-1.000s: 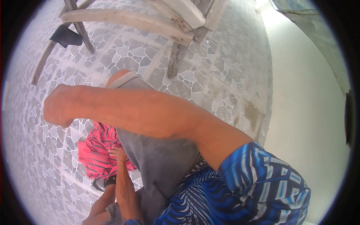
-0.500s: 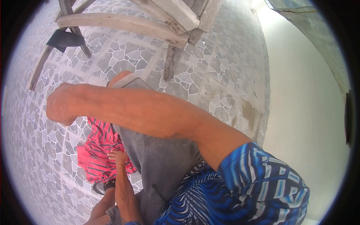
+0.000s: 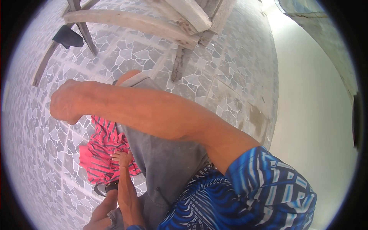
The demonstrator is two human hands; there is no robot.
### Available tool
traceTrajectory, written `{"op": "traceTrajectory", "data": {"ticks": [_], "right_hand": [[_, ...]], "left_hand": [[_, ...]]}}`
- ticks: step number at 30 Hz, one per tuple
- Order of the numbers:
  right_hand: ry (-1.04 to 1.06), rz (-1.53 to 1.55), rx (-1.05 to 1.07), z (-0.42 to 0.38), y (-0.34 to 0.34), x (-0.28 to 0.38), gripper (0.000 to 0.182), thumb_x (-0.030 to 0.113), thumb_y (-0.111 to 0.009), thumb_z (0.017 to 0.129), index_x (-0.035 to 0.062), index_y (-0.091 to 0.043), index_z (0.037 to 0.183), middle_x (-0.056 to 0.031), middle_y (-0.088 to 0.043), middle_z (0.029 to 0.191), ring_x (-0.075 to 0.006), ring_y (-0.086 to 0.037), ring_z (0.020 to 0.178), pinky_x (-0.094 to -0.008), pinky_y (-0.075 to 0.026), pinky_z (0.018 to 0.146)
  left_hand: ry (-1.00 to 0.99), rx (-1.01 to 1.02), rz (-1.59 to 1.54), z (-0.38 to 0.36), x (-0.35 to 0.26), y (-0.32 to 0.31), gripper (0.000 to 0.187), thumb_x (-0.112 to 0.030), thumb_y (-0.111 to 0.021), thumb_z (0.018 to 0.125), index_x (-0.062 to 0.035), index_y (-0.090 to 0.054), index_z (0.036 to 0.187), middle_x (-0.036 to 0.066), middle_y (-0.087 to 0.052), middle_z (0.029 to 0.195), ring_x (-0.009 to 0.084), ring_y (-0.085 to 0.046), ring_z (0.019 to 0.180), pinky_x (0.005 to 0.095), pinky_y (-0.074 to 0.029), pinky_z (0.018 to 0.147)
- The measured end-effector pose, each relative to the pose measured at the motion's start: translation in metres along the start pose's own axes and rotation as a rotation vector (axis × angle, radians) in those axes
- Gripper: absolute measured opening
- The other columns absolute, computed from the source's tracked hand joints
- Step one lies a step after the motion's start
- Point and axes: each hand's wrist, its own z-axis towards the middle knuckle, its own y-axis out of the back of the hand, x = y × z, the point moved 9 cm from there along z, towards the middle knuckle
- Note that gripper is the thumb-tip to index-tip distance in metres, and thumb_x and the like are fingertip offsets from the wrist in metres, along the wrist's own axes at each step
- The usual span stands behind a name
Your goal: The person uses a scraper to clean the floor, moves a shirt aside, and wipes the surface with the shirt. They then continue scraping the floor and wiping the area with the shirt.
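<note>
Open passage: grey, crazy-paved floor [image 3: 50,142], left of the pink, dark-striped cloth [image 3: 101,153]. Obstructions: bare right forearm [image 3: 145,109] crossing its far edge; bare left hand [image 3: 122,158] upon it; grey-clad thigh [image 3: 165,157], right; weathered wooden frame [image 3: 126,21], beyond.

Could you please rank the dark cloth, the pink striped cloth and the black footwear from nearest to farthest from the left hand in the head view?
1. Pink striped cloth: directly beneath the left hand.
2. Black footwear: just below the hand in view.
3. Dark cloth: upper left, by the wooden frame.
</note>
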Motion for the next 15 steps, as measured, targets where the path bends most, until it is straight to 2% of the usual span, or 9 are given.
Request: {"op": "traceTrajectory", "data": {"ticks": [6, 10, 15], "right_hand": [[0.015, -0.002, -0.003, 0.002, -0.002, 0.001, 0.011, 0.007, -0.070, 0.074, 0.0047, -0.075, 0.083, -0.0105, -0.072, 0.083, -0.0295, -0.071, 0.079, -0.0461, -0.055, 0.059], [0.016, -0.007, -0.020, 0.002, -0.001, 0.002, 0.012, 0.007, -0.070, 0.074, 0.0052, -0.076, 0.084, -0.0115, -0.073, 0.084, -0.0300, -0.072, 0.080, -0.0464, -0.056, 0.062], [0.015, -0.010, 0.003, 0.001, -0.002, 0.003, 0.013, 0.008, -0.071, 0.075, 0.0060, -0.076, 0.086, -0.0121, -0.073, 0.086, -0.0304, -0.073, 0.083, -0.0471, -0.057, 0.064]], "left_hand": [[-0.007, 0.061, -0.047, -0.030, -0.020, 0.051, 0.119, -0.064, -0.058, 0.085, 0.0243, -0.010, 0.149, 0.056, -0.003, 0.151, 0.0737, -0.004, 0.141, 0.0708, -0.011, 0.118], [0.013, 0.075, -0.169, -0.038, -0.020, 0.064, 0.118, -0.062, -0.058, 0.084, 0.0253, -0.011, 0.148, 0.057, -0.005, 0.150, 0.0739, -0.005, 0.141, 0.0709, -0.012, 0.118], [0.002, 0.081, -0.108, -0.038, -0.020, 0.066, 0.116, -0.062, -0.057, 0.085, 0.0254, -0.013, 0.148, 0.058, -0.006, 0.149, 0.0743, -0.005, 0.140, 0.0714, -0.012, 0.117]]}}
